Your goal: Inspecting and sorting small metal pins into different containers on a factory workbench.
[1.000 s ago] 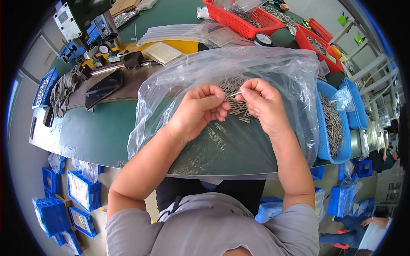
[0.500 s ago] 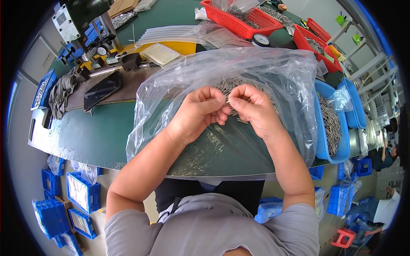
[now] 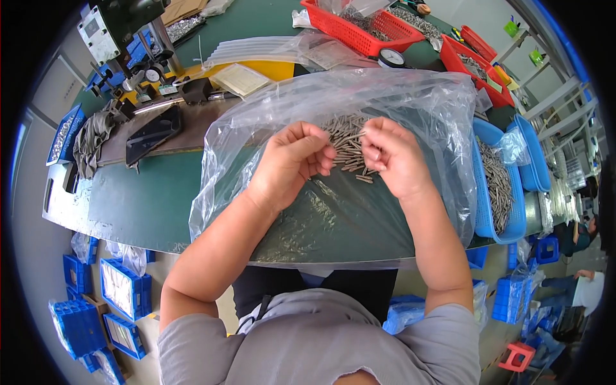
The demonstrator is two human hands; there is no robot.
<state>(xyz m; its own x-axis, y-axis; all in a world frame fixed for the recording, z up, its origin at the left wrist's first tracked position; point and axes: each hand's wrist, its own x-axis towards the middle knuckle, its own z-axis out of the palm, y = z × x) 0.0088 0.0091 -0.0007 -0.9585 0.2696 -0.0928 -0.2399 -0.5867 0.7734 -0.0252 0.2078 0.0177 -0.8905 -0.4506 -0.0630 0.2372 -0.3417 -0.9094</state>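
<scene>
A pile of slender grey metal pins lies on a clear plastic sheet spread over the green table. On the pile's left side is my left hand, fingers curled and thumb against the forefinger; whatever it may hold is hidden. My right hand is over the pile's right side, thumb and forefinger pinched on what looks like one small metal pin, its tip barely showing. The two hands are apart, with the pins visible between them.
Blue baskets of metal pins stand at the right. Red baskets of metal parts sit at the back. To the left are a black phone, a grey cloth and a gauge stand. Blue crates stand on the floor.
My hands were together at the fingertips and have now separated. The right hand has moved right and turned, uncovering more of the pile. The left has shifted slightly left.
</scene>
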